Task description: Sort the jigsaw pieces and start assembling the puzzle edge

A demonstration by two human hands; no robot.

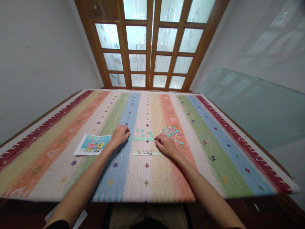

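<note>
My left hand (pixel 120 134) rests on the striped tablecloth (pixel 214 152) with its fingers curled over a small teal puzzle piece at its fingertips. My right hand (pixel 166 144) lies flat-curled beside a joined strip of teal puzzle pieces (pixel 143 139), its fingertips touching the strip's right end. A second joined strip (pixel 146 153), pale and multicoloured, lies nearer to me between both hands. Several loose teal pieces (pixel 143 131) sit just beyond the strips. A heap of loose pieces (pixel 172 131) lies just beyond my right hand.
A printed cartoon reference picture (pixel 93 144) lies flat to the left of my left hand. A wooden door with frosted glass panes (pixel 147 44) stands behind the table. A glass sheet (pixel 257 108) leans at the right. White paper (pixel 81 219) shows below the table's front edge.
</note>
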